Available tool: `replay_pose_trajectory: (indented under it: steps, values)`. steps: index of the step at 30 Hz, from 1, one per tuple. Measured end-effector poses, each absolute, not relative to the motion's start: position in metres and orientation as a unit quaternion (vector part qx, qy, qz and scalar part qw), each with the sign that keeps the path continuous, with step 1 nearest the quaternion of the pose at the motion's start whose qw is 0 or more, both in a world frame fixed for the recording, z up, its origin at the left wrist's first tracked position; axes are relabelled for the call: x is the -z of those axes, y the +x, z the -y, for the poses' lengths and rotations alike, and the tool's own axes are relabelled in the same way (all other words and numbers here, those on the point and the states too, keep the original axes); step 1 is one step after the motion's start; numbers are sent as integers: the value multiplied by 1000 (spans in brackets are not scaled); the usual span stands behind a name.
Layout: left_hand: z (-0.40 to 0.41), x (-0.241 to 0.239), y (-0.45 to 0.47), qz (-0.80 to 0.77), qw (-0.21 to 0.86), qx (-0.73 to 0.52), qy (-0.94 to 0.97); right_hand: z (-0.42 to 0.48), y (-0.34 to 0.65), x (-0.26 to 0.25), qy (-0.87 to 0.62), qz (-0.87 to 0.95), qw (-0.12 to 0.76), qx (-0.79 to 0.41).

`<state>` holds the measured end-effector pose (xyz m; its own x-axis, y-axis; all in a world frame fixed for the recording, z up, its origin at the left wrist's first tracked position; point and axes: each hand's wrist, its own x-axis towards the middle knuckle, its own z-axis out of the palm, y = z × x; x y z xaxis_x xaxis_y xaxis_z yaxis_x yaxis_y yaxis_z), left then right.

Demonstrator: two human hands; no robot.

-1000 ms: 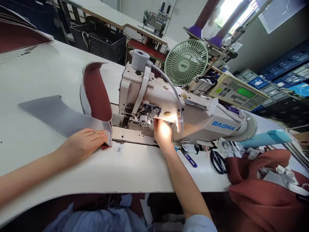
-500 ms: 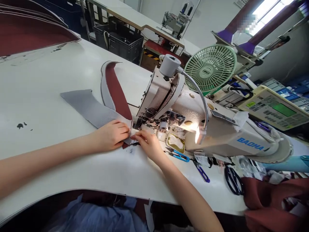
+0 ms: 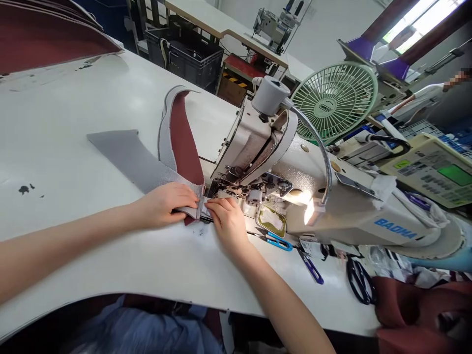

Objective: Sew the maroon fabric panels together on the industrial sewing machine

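Note:
A grey mesh fabric piece lies on the white table, joined to a curved maroon piece with a grey edge. My left hand lies flat on the grey fabric's end, fingers together. My right hand pinches the fabric edge right in front of the needle area of the white sewing machine. The machine's lamp shines on the plate beside my right hand.
Blue thread snips, purple snips and black scissors lie right of my hand. A green fan and control panel stand behind the machine. Maroon cloth is heaped at right; maroon pieces stacked far left.
My right hand came down from under the machine head to the fabric edge by the needle. My left hand slid the fabric rightward toward the presser foot. The view shifted left.

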<state>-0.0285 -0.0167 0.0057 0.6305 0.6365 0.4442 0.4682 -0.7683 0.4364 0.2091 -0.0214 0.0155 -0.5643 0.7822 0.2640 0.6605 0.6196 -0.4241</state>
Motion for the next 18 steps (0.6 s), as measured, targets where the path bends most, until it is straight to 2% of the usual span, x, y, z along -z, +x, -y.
replay_pose_trajectory:
  steps: [3, 7, 18]
  values:
    - [17, -4, -31, -312, 186, -334, 870, 26, 208, -14, -421, 878, 203, -108]
    - [19, -3, -29, -308, 174, -337, 873, 28, 207, -13, -453, 868, 192, -62]
    - [18, -4, -30, -315, 151, -298, 889, 28, 205, -14, -443, 879, 159, -76]
